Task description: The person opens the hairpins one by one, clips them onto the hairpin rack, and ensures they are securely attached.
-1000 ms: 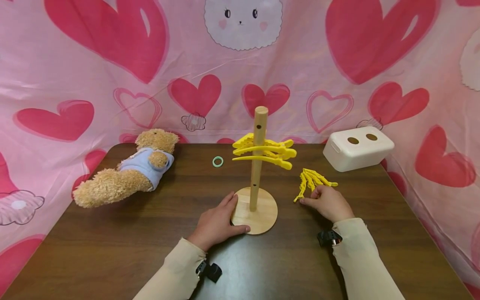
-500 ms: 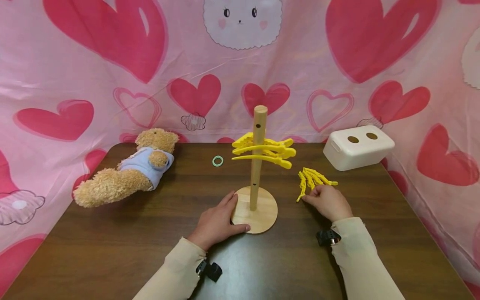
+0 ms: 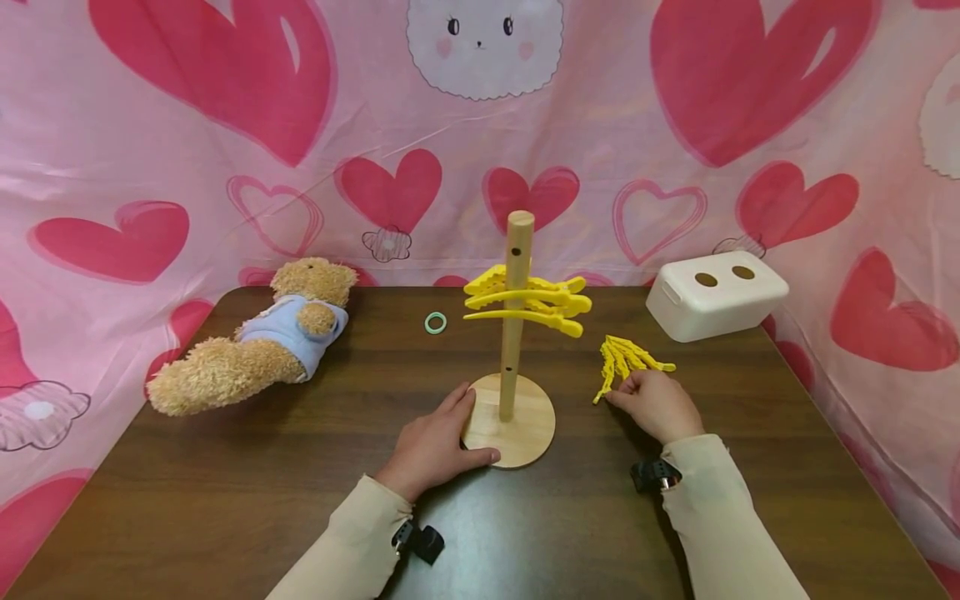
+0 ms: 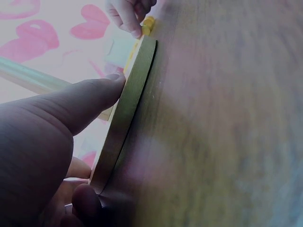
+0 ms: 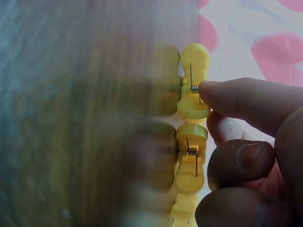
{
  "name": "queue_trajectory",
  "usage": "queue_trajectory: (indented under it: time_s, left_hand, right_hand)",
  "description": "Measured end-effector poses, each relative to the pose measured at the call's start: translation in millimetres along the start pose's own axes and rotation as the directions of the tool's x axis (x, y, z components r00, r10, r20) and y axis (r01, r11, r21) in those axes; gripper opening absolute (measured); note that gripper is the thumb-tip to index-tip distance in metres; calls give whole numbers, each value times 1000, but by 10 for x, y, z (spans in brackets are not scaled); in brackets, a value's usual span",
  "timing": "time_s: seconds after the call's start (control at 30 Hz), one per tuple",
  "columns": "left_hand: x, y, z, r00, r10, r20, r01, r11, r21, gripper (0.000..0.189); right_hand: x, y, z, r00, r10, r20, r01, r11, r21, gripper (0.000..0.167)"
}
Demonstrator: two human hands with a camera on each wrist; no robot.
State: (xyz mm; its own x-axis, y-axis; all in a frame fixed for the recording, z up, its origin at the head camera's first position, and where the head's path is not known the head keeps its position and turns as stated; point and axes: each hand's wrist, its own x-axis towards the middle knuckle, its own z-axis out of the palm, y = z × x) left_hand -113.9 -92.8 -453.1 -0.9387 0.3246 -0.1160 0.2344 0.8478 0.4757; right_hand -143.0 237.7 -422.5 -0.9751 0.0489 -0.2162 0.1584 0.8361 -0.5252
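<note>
A wooden stand with an upright post (image 3: 508,392) rises from a round base (image 3: 528,446). My left hand (image 3: 431,450) holds the base at its left and near edge, thumb on top and fingers along the rim. Several yellow alligator hair clips (image 3: 525,317) are clipped across the post. To the right of the stand, more yellow hair clips (image 3: 626,354) lie fanned out on the table. My right hand (image 3: 660,404) pinches at the near ends of these clips. In the right wrist view, a fingertip presses a clip (image 5: 193,90) beside its spring, with other fingers curled close by.
A teddy bear (image 3: 285,337) in a light blue top lies at the left. Behind the stand is a small mint-green ring (image 3: 436,323). A white box (image 3: 712,300) with two round holes stands at the back right. Heart-printed cloth (image 3: 480,150) hangs behind the brown table (image 3: 225,500).
The nearest loose clip's left end has swung slightly to the right, together with my right fingertips. My left hand and the stand stay in place.
</note>
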Motion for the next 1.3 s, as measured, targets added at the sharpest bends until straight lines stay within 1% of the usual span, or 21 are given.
queue_trajectory:
  time_s: [0.1, 0.2, 0.37, 0.43, 0.5, 0.6, 0.67, 0.87, 0.97, 1.03, 1.13, 1.2, 1.23, 1.27, 1.3]
  left_hand:
    - [-3, -6, -1, 1000, -2, 0, 2, 1000, 0, 104]
    - [-11, -11, -8, 1000, -3, -6, 3, 1000, 2, 104]
    - [-17, -13, -22, 1000, 14, -4, -14, 1000, 6, 104]
    - [-17, -12, -26, 1000, 19, 3, -19, 1000, 10, 104]
    - [-19, -13, -25, 1000, 16, 11, -16, 1000, 11, 105]
    - [-18, -10, -29, 1000, 13, 14, -14, 1000, 14, 106]
    - [-15, -5, -32, 1000, 15, 11, -15, 1000, 15, 107]
    - [-14, 19, -37, 1000, 9, 15, -9, 1000, 11, 107]
    - [-19, 39, -38, 1000, 10, 15, -10, 1000, 6, 107]
    - [-20, 49, -33, 1000, 20, 11, -20, 1000, 5, 105]
    - [-17, 57, -24, 999, 39, 7, -39, 999, 8, 103]
    - [-17, 63, -19, 999, 45, 11, -46, 999, 8, 103]
    - [-17, 64, -18, 999, 47, 12, -47, 999, 9, 102]
    - [-18, 66, -18, 999, 48, 12, -48, 999, 12, 103]
    - [-19, 66, -17, 999, 48, 13, -48, 999, 15, 103]
  right_hand:
    - [8, -20, -13, 1000, 0, 1, 0, 1000, 9, 32]
    - [12, -59, -23, 1000, -22, -6, 23, 999, 42, 35]
    - [-15, -134, -60, 998, -60, -36, 63, 993, 95, 37]
    - [-41, -173, -81, 996, -82, -47, 87, 987, 134, 38]
    - [-78, -229, -104, 992, -113, -57, 123, 972, 198, 40]
    - [-160, -336, -151, 981, -169, -93, 190, 933, 307, 47]
    - [-233, -416, -193, 972, -196, -127, 229, 907, 354, 48]
    - [-465, -650, -308, 954, -211, -214, 286, 857, 430, 40]
    - [-573, -759, -350, 946, -217, -242, 307, 838, 451, 39]
    - [-640, -824, -368, 937, -246, -246, 337, 817, 468, 41]
    - [-708, -910, -358, 915, -317, -252, 404, 747, 528, 45]
    - [-740, -961, -336, 892, -369, -262, 451, 682, 576, 48]
    - [-754, -984, -321, 882, -386, -271, 469, 654, 593, 48]
    - [-771, -1004, -309, 877, -391, -279, 477, 636, 607, 47]
    - [-789, -1025, -299, 875, -390, -286, 480, 628, 612, 46]
